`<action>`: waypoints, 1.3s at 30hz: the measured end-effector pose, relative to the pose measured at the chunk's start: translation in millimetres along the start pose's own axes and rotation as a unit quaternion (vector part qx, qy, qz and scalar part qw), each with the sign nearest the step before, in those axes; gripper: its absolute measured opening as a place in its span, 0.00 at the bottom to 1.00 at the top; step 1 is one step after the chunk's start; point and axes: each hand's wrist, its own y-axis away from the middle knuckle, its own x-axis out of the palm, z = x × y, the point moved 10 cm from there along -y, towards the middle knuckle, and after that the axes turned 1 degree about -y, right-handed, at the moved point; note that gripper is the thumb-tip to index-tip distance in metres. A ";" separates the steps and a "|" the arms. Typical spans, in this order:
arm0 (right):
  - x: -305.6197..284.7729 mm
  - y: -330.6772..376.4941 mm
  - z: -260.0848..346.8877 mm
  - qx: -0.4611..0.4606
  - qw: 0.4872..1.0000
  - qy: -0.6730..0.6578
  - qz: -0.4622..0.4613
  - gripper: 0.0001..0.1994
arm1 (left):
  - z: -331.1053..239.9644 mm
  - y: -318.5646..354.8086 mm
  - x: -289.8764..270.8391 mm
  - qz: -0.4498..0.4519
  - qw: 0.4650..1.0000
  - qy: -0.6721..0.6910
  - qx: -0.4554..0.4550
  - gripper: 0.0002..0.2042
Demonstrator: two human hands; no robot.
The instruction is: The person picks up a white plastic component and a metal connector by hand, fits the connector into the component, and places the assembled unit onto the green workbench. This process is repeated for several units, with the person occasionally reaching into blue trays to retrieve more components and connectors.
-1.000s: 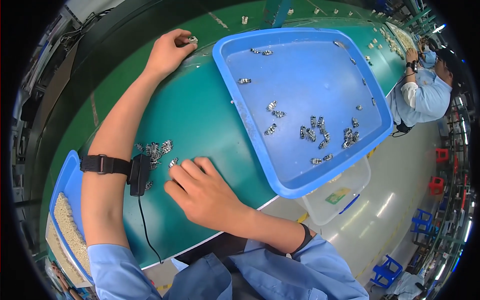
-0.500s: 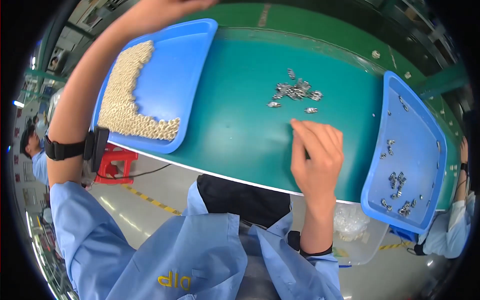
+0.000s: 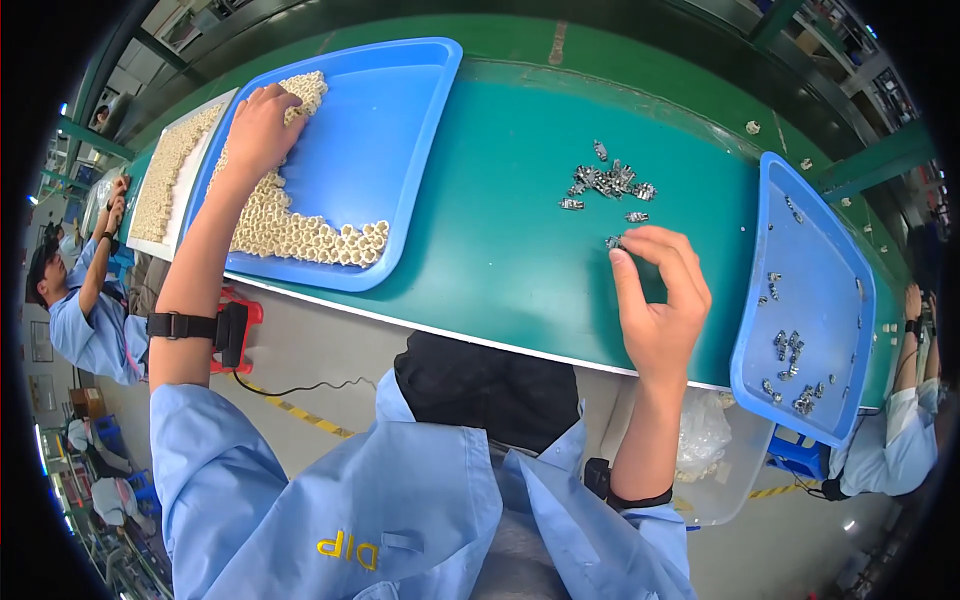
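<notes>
My left hand (image 3: 262,132) reaches over the left blue tray (image 3: 404,165), its fingers and thumb apart on the far part of a bed of small cream-coloured ring-like pieces (image 3: 292,232). Whether any piece is between the fingertips cannot be seen. Above the green tabletop, my right hand (image 3: 668,305) pinches a small silvery metal part (image 3: 614,242) between thumb and forefinger. Just beyond it lies a loose pile of similar metal parts (image 3: 608,180), with a few single ones around its edges.
At the right end, another blue tray (image 3: 812,300) holds scattered metal parts. A white tray (image 3: 190,160) of cream pieces stands left of the blue one. Co-workers sit at both ends. A red stool (image 3: 243,318) and a clear bin (image 3: 735,480) are below the table edge.
My left hand has come back from beyond the tray's far edge onto the cream pieces. My right hand has shifted slightly right, and a metal part now shows at its fingertips.
</notes>
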 end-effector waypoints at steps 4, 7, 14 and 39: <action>1.2 -2.1 -2.1 -0.002 1.000 0.005 0.005 0.06 | -11.0 -2.1 0.2 -0.007 1.000 0.009 -0.016 0.09; 2.7 -2.3 -2.8 0.004 1.000 0.013 0.012 0.06 | -15.3 -8.0 2.7 0.006 1.000 0.009 -0.024 0.08; 6.2 -2.3 -3.9 0.008 1.000 -0.003 0.015 0.06 | -9.3 -1.9 -9.2 -0.054 0.985 0.165 0.004 0.06; -19.6 24.3 83.3 -0.054 0.936 -0.346 0.028 0.12 | -279.0 159.3 -134.0 0.066 0.465 0.883 0.006 0.10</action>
